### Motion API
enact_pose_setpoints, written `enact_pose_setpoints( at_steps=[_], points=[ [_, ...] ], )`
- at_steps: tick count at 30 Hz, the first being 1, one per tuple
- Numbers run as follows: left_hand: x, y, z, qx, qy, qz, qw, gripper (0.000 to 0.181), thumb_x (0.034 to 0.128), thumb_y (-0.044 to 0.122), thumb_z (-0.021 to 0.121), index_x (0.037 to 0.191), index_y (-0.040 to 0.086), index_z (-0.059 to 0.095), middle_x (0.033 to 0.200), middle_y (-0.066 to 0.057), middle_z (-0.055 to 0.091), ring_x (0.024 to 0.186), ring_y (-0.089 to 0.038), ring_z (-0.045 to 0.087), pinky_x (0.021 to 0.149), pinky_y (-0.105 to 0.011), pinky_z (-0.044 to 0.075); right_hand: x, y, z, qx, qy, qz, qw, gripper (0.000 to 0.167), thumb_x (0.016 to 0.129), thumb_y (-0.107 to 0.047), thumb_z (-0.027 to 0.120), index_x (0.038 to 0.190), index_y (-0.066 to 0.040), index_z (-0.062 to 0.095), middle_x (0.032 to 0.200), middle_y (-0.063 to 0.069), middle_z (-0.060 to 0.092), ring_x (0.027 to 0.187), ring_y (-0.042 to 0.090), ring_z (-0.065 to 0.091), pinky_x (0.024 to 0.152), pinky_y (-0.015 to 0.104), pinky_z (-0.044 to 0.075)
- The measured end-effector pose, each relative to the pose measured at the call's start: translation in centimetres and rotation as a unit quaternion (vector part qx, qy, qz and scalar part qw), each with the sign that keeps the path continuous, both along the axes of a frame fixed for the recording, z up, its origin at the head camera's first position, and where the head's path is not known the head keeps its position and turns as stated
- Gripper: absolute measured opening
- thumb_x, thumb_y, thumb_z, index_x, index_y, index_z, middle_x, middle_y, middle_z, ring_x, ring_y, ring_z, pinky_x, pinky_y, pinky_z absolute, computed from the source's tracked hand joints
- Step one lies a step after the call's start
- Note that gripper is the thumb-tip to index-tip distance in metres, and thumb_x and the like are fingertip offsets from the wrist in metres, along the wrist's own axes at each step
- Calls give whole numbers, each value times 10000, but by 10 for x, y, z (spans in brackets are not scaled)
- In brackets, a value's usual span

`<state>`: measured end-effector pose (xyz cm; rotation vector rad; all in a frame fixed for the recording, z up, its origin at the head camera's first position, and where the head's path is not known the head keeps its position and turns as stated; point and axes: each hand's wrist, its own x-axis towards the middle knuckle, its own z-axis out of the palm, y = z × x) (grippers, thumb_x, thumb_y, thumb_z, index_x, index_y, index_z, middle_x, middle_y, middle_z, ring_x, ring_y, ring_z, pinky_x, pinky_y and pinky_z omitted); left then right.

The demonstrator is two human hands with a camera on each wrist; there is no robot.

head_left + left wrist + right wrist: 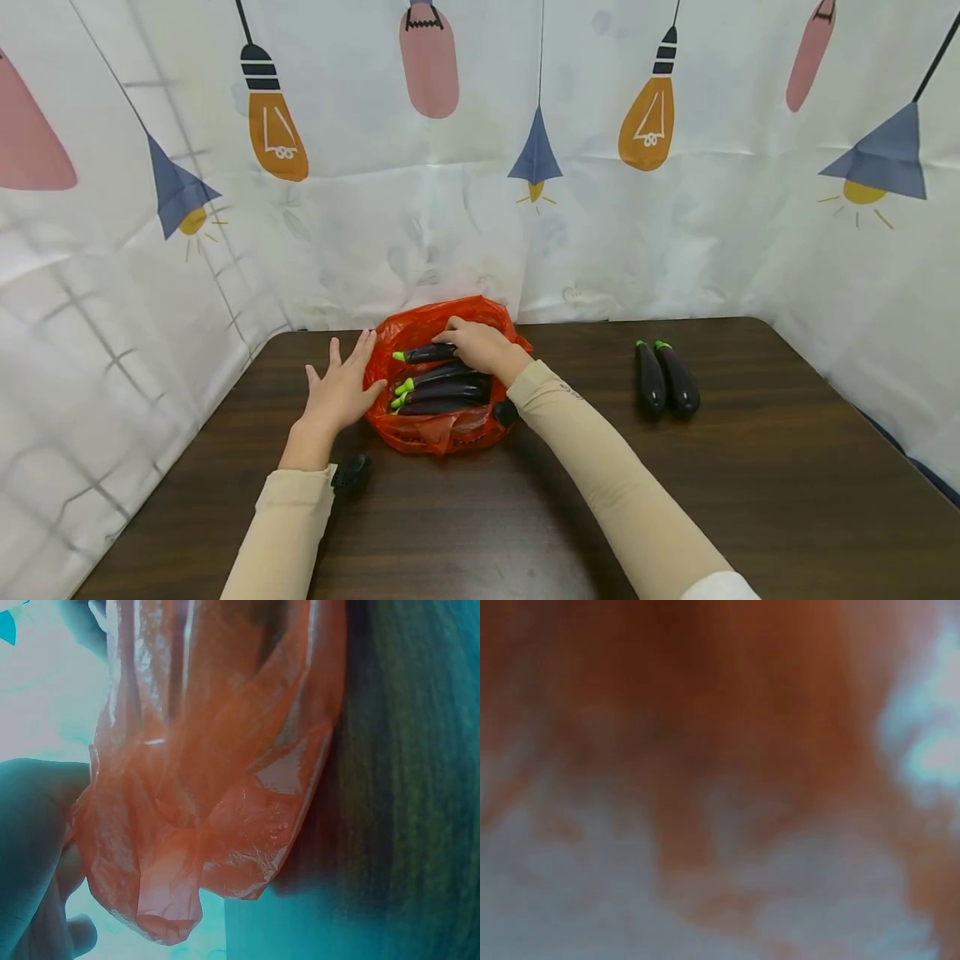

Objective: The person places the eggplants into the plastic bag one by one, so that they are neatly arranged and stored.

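Eggplants being handled at an open red bag (442, 437) on the table (465, 525). The left hand (336, 402), fingers straight and spread and grasping nothing, rests against the bag's left side. The right hand (483, 344) reaches inside over the far eggplant (423, 354); whether it grasps it cannot be told. At least three more eggplants (450, 390) lie nearer the bag's front; a pair (680, 383) lies well apart to its right. The step appears to be loading or unloading; the next move likely calls for a steadied rim and careful clearance.
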<state>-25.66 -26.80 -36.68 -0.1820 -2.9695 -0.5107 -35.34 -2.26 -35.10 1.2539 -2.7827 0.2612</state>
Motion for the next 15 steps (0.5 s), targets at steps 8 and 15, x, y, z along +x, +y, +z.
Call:
enact_pose_setpoints(
  at_steps=[8,15],
  points=[
    [1,0,0,27,31,0,10000,877,994,260,660,1662,106,113,1704,-154,96,1515,-512,-81,1031,-838,-93,-1,-3,-4,113,-382,-172,9991,422,1026,-89,628,1434,-198,632,1293,62,569,1024,208,646,917,302,544],
    [1,0,0,24,38,1,10000,869,999,261,656,1662,110,115,1708,-144,89,1517,-507,-82,1033,-838,-89,-3,-3,-5,93,-541,-118,9984,423,1028,-72,617,1436,-183,626,1300,75,573,1109,210,626,973,308,523]
  ],
)
